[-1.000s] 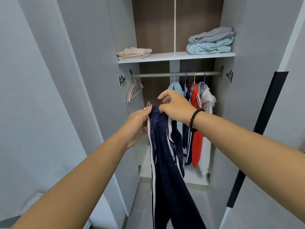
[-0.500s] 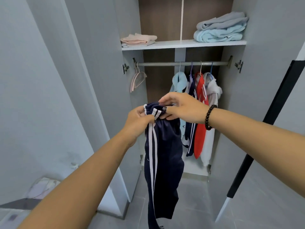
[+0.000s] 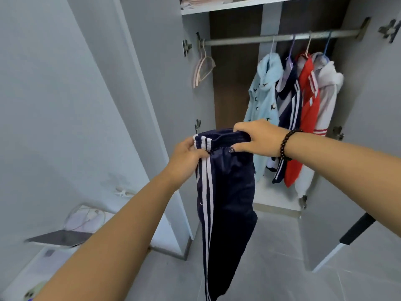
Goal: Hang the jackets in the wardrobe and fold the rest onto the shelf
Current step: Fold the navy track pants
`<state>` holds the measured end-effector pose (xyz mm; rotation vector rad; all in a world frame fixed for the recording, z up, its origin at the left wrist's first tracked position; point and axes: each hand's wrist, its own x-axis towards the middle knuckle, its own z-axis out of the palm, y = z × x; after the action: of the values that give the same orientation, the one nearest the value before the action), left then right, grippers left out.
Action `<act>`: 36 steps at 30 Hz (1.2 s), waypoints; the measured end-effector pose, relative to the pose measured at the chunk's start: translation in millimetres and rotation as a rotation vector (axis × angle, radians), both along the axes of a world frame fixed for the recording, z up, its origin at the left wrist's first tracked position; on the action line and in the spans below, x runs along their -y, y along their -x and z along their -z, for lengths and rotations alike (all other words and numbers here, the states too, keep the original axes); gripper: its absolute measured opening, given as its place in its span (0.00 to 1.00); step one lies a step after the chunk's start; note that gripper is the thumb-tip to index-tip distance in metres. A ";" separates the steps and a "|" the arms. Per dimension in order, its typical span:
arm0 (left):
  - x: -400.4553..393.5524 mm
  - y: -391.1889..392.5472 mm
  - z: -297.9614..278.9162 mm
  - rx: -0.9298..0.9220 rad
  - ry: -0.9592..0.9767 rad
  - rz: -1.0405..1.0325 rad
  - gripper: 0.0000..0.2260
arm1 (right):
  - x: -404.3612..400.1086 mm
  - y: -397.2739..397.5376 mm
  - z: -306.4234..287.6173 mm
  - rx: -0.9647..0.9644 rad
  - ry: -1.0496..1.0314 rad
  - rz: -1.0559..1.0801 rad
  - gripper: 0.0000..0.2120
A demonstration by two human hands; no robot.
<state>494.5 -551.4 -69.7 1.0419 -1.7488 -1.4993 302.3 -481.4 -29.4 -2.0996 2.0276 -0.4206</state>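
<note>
Navy trousers (image 3: 225, 192) with white side stripes are held up by the waistband in front of an open wardrobe (image 3: 366, 118), the legs hanging straight down toward the floor. The waistband's striped corner is pinched by the left hand (image 3: 186, 157), fingers curled round the fabric; the other end is gripped by the right hand (image 3: 258, 137), thumb beneath and fingers over the top, a dark bead bracelet (image 3: 286, 144) at the wrist. Behind the trousers, four jackets (image 3: 303, 109) are hung on the rail (image 3: 280, 37): pale blue, navy, red and white. Left of them on the rail, empty pink hangers (image 3: 202, 68) are seen. Above the rail, only the front edge of the shelf (image 3: 227, 6) is visible, with a pink folded item at its left. To the left of the wardrobe and low down, a tablet (image 3: 58, 237) and a cable lie on a white surface. The trousers are judged to be readied for folding. With so much length dangling unsupported, the legs could twist or trail on the floor, and slippery fabric held only at two points could slide from either grip, spoiling the fold.
</note>
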 end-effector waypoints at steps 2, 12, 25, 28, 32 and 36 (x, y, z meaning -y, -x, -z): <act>1.9 -6.8 14.1 0.055 0.070 0.023 0.17 | 10.3 -3.7 20.3 0.036 0.094 0.010 0.10; 5.8 -59.6 104.7 -0.170 0.207 -0.046 0.19 | 21.5 -42.8 105.6 -0.059 0.463 -0.052 0.14; -97.2 -174.6 115.1 -0.404 0.245 -0.034 0.12 | -54.7 -185.9 118.5 0.757 0.280 0.307 0.12; -114.4 -215.2 100.8 -0.414 0.280 -0.044 0.13 | -72.4 -229.6 118.7 1.056 0.002 0.208 0.18; -138.5 -264.3 94.6 -0.409 0.317 -0.049 0.14 | -95.4 -282.6 114.0 1.430 -0.210 0.046 0.29; -168.7 -289.2 91.9 -0.388 0.338 -0.024 0.13 | -116.4 -313.9 98.7 1.491 -0.262 -0.016 0.37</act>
<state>783.6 -382.7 -161.6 0.5558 -1.6257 -1.2341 616.1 -365.1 -128.1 -0.9497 1.0216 -1.1520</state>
